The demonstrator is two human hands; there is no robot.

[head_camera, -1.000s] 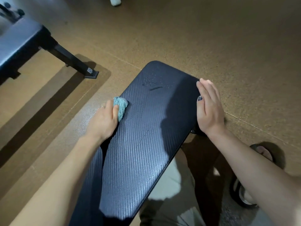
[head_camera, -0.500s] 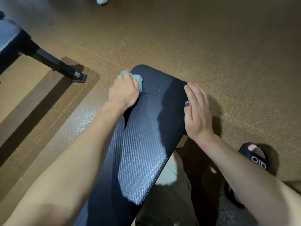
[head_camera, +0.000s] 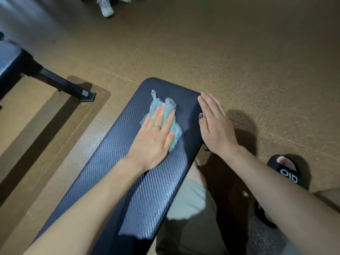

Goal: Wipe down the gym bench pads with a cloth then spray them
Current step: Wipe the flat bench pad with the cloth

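While the left hand (head_camera: 154, 138) lies flat with straight fingers pressing the teal cloth (head_camera: 165, 116) onto the bench pad (head_camera: 147, 190), the right hand (head_camera: 215, 126) rests open along the pad's right edge, fingers straight and together, holding nothing. The cloth sits crumpled near the far end of the dark, woven-textured pad, partly covered by the left fingers, and a thin ring (head_camera: 157, 125) shows on one of them. To the left stands another bench (head_camera: 9, 61), its black steel foot (head_camera: 70, 88) stretched across the speckled brown floor (head_camera: 239, 52), well apart from the pad; a small square code sticker (head_camera: 85, 92) sits near the foot's tip, too small to read. Under the pad's right side I see the person's leg in pale shorts (head_camera: 191, 201), and beside it a black slide sandal (head_camera: 287, 172) with white lettering that looks like "olo". At the far top, a white sneaker (head_camera: 105, 6) of someone else stands on the floor.
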